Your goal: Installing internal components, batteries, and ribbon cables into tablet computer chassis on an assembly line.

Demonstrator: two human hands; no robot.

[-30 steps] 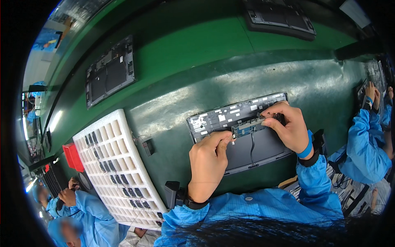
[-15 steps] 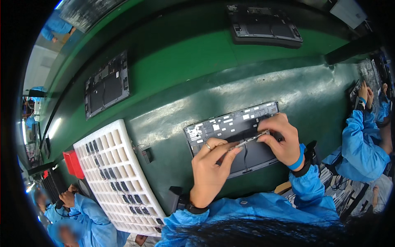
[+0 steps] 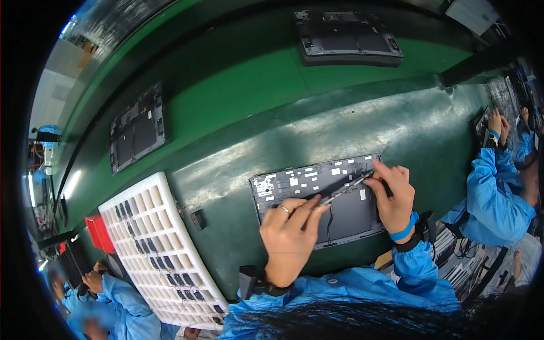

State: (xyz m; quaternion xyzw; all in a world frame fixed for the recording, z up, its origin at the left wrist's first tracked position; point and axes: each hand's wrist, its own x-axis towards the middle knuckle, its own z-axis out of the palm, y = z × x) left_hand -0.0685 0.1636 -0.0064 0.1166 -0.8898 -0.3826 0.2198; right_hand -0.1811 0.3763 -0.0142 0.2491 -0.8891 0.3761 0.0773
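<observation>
Starting at your far left, a white compartment tray (image 3: pixel 164 255) lies angled along the bench edge, many of its cells holding small dark parts; it sits within reach of your left arm, which seems to be why it is there. A red block (image 3: pixel 100 233) rests against its outer side. Just beside the tray's upper right edge a small dark part (image 3: pixel 198 219) lies loose on the green mat (image 3: pixel 238 113).

Behind that, a dark open device shell (image 3: pixel 137 129) waits well apart from your work.

Your left hand (image 3: pixel 289 241) hovers over the near left part of the opened laptop base (image 3: pixel 317 198), thumb and forefinger pinched on one end of a thin strip (image 3: pixel 340 191) that looks like a flat cable or tape. The other fingers curl loosely, and a ring shows on one. Pinching it at the tip keeps the strip taut and lifted off the board.

The base itself lies flat before you, inside facing up, white labels scattered on its far half.

Your right hand (image 3: pixel 396 195) pinches the strip's far end near the base's upper right corner, so the two hands stretch it diagonally across the board. A blue wrist band (image 3: pixel 406 231) circles that wrist.

Farther back another open shell (image 3: pixel 347 37) rests on the belt. At the far right a co-worker's hands (image 3: pixel 497 122) work on another unit.
</observation>
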